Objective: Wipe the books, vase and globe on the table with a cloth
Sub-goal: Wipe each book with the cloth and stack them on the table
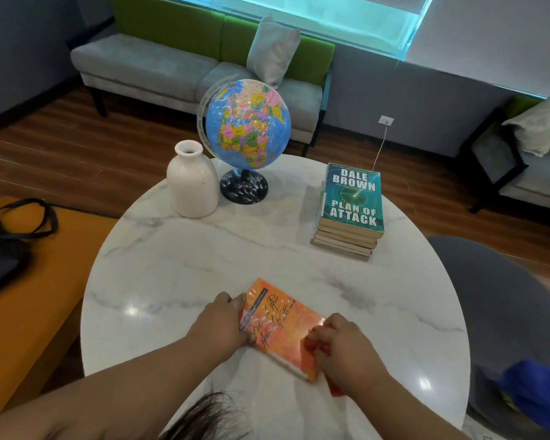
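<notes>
Table: round white marble-patterned table [204, 265], filling the middle of the view, with all the task's things on it.
Orange book: orange paperback book [280, 325] with black script lettering, lying flat and cover up close to the near edge, turned at an angle.
Left hand: left hand [223, 322] at the book's left end, fingers curled over the far-left edge and thumb at the nearer side, gripping the book.
Right hand: right hand [343, 347] on the book's near-right corner, fingers bent round a red cloth [336, 390] and pressing it onto the cover.
Cloth: mostly hidden under the right hand; a little red shows at the fingertips and a scrap pokes out at the near side, beside the book's corner.
Book stack: stack of paperback books [351, 214] at the far right of the table, well apart from the orange book; the top one is teal and reads "Dale Brown, Plan of Attack".
Vase: white ceramic vase [192, 185], upright at the far left of the table, narrow neck and open mouth.
Globe: blue globe [245, 122] on a black round base, upright just right of the vase, at the far edge.
Left of table: black bag [4, 246] lying on an orange seat [29, 312].
Right of table: grey chair [496, 296] with a blue item [537, 395] on it; what the item is cannot be told.
Far side: grey sofa [146, 65] with a green back and a pale cushion [272, 49], on a wooden floor; wall socket [387, 121] with a white cable plugged in.
</notes>
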{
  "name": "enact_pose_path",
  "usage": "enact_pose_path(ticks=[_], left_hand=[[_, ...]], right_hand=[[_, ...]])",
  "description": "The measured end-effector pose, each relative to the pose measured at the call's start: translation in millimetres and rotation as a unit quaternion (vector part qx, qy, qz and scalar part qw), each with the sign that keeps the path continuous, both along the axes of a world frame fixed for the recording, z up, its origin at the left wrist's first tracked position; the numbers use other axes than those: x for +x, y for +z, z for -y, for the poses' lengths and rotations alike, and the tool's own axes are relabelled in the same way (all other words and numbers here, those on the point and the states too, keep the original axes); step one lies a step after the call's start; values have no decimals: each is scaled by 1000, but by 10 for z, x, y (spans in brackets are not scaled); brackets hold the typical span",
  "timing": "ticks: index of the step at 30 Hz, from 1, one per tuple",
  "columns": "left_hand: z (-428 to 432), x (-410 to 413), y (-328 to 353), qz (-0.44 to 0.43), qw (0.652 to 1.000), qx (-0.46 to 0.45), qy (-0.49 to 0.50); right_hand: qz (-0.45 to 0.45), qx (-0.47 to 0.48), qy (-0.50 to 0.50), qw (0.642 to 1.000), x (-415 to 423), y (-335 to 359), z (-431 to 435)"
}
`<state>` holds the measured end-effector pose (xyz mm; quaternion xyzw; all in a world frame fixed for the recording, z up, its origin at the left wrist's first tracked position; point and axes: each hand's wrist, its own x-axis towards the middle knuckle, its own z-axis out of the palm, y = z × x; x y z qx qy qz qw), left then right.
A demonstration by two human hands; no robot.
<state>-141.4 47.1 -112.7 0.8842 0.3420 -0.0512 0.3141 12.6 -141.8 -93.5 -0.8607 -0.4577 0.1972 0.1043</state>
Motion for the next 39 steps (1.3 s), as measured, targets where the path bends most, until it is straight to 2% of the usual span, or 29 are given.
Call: enact_pose_path(ticks=[2, 4, 7, 9, 12, 14, 17, 19, 22, 24, 27, 29, 33, 36, 39], left_hand=[[-9, -3, -4, 4, 1000, 1, -3], [-18, 2, -17, 1, 1000, 1, -9], [-44, 11, -21, 1, 1000, 4, -15], [-52, 21, -33, 0, 1000, 1, -18], [-51, 22, -42, 6, 1000, -6, -17], [-56, 15, -54, 6, 1000, -5, -18], [-64, 19, -52, 2, 1000, -4, -16], [-69, 27, -56, -3, 1000, -6, -14], [-68, 30, -64, -11, 1000, -6, -13], [-67, 24, -56, -11, 1000, -4, -12], [-60, 12, -72, -10, 1000, -4, -9], [-59, 12, -70, -8, 1000, -7, -5], [-59, 21, -73, -6, 1000, -11, -1], [-56, 3, -86, -10, 1000, -4, -3], [-45, -4, -84, -8, 1000, -3, -1]], right_hand=[[14, -5, -40, 999, 22, 9, -30], [27, -15, 6, 999, -110, 12, -123], [-5, -1, 61, 998, -217, 6, -163], [-10, 6, 1, 1000, -68, 14, -178], [29, -15, -103, 994, 83, 30, -290], [45, -37, -81, 995, -5, 25, -379], [-13, -26, -31, 999, -69, 31, -385], [-26, -12, -59, 998, 49, 33, -428], [24, -13, -83, 996, 111, -7, -586], [49, -13, -38, 998, 66, -17, -671], [17, -14, 36, 999, 104, 5, -679], [-12, -1, 26, 1000, 177, 20, -697], [10, 17, 42, 999, 157, -8, -832], [-25, 1, 96, 995, 211, -12, -813], [-38, -15, 83, 996, 334, 9, -754]])
